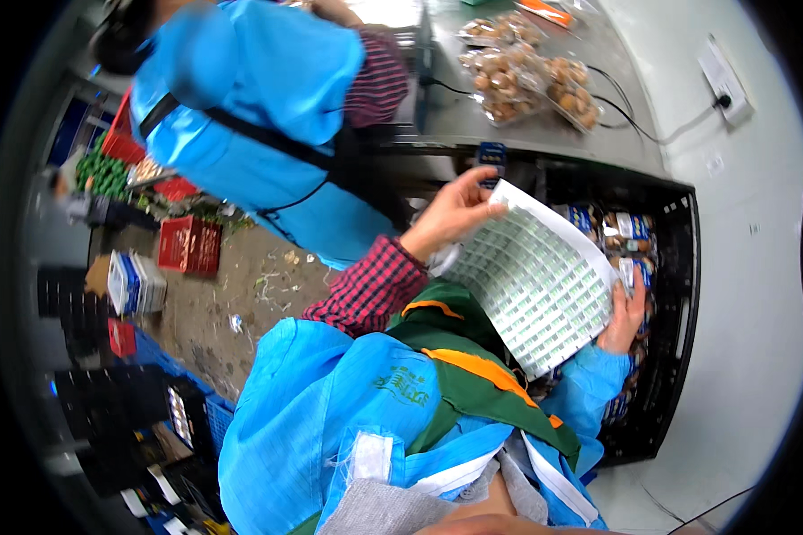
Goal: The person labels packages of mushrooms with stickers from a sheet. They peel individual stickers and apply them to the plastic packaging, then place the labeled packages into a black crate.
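Note:
A white sheet covered in rows of small green-and-white stickers (pixel 544 281) is spread between my two hands. My left hand (pixel 455 212) is closed on its upper left corner, thumb on top. My right hand (pixel 625 314) grips its right edge. Just beyond my left fingertips is a small dark blue packet or label (pixel 492 159); whether the fingers touch it I cannot tell. Under and beside the sheet is a black plastic crate (pixel 682 312) with several packs carrying blue labels (pixel 629 230). The sheet hides part of the crate's contents.
Clear bags of mushrooms (pixel 506 82) lie on a metal table (pixel 629 147) at the back, with black cables (pixel 629 98) beside them. A co-worker in blue (pixel 250 116) stands close at the left. Red crates (pixel 190 245) and white boxes (pixel 137 282) sit on the littered floor.

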`<state>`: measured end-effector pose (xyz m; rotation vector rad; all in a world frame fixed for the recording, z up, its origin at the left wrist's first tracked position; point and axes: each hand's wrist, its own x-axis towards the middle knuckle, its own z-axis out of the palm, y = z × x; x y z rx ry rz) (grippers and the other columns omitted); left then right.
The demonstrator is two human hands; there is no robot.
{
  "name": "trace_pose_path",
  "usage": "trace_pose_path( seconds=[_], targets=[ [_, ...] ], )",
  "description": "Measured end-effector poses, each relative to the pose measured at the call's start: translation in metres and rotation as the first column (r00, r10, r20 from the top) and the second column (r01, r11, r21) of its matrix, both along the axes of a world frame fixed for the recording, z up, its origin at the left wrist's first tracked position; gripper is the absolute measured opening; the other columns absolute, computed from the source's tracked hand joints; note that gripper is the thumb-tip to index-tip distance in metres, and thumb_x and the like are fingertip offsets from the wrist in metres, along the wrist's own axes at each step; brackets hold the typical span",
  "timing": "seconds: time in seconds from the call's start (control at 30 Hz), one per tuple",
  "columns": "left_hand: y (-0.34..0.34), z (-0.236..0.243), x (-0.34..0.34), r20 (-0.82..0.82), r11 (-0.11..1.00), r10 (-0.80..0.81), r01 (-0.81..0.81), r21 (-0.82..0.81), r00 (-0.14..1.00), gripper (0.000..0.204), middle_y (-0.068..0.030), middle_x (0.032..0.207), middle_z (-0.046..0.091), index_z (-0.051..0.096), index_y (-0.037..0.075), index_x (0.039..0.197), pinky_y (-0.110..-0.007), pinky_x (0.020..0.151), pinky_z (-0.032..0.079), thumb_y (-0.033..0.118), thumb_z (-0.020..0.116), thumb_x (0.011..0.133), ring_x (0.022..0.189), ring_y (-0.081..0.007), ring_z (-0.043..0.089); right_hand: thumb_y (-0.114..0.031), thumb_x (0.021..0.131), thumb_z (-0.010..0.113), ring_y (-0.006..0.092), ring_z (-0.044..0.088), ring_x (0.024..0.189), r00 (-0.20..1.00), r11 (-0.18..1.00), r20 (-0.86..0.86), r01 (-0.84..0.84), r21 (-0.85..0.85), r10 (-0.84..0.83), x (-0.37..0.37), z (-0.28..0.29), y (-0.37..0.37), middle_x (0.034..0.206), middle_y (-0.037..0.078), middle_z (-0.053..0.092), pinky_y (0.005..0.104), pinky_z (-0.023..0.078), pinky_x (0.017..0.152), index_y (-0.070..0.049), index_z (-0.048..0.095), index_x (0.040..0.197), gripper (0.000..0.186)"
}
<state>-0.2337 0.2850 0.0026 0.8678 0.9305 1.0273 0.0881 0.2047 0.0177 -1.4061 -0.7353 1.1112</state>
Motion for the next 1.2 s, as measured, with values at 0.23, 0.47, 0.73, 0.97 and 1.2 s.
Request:
trace_pose_path(
  seconds=[0.23,0.47,0.73,0.97,1.2],
  targets=[
    [-0.021,-0.048,0.008,-0.066,0.991,0.045,-0.052,-0.123,0.997,0.045,-0.0059,0.095,0.066,0.050,0.001,0.122,-0.027,0.079,0.050,-0.002,0.067,0.081,0.086,-0.0110,0.062,-0.006,0.091,0.058,0.0227,0.058,0.105,0.977,0.978,0.077,-0.192,-0.076,0.198,0.046,-0.069,0.019,0.119,0.020,0.057,0.0329,0.045,0.093,0.003,0.040,0.136,0.049],
    [-0.046,-0.048,0.017,0.089,0.980,0.092,-0.074,-0.183,0.992,0.049,-0.0049,0.108,0.065,0.054,-0.001,0.125,-0.028,0.088,0.047,-0.006,0.065,0.077,0.097,-0.0137,0.061,-0.005,0.086,0.064,0.0239,0.059,0.105,0.710,0.933,0.617,-0.339,-0.123,0.340,0.014,-0.008,0.037,0.115,0.013,0.060,0.0338,0.047,0.090,-0.003,0.054,0.125,0.041],
    [-0.058,-0.055,0.046,0.136,0.986,-0.068,0.088,-0.141,0.988,0.048,-0.0076,0.118,0.063,0.053,0.000,0.129,-0.028,0.093,0.045,-0.006,0.059,0.082,0.105,-0.0137,0.059,-0.003,0.083,0.066,0.0185,0.065,0.080,0.572,0.710,0.633,-0.703,0.050,0.522,-0.074,-0.027,0.043,0.099,0.009,0.062,0.0297,0.052,0.071,-0.001,0.065,0.105,0.023],
    [-0.057,-0.062,0.048,0.163,0.960,-0.147,0.181,-0.214,0.976,0.039,-0.0042,0.108,0.066,0.059,0.000,0.123,-0.024,0.085,0.048,-0.006,0.059,0.084,0.094,-0.0096,0.061,-0.006,0.077,0.068,0.0269,0.062,0.081,0.451,0.710,0.841,-0.694,0.118,0.301,-0.088,-0.045,0.045,0.091,0.008,0.061,0.0354,0.050,0.067,-0.004,0.066,0.093,0.016],
    [-0.046,-0.063,0.059,0.153,0.939,-0.173,0.210,-0.272,0.973,0.041,-0.0056,0.108,0.065,0.056,-0.002,0.125,-0.024,0.085,0.048,-0.006,0.060,0.084,0.094,-0.0106,0.061,-0.008,0.077,0.069,0.0288,0.060,0.079,0.488,0.766,0.855,-0.614,0.190,0.179,-0.081,-0.061,0.039,0.086,0.006,0.060,0.0369,0.050,0.067,-0.006,0.065,0.088,0.012]
  ],
)
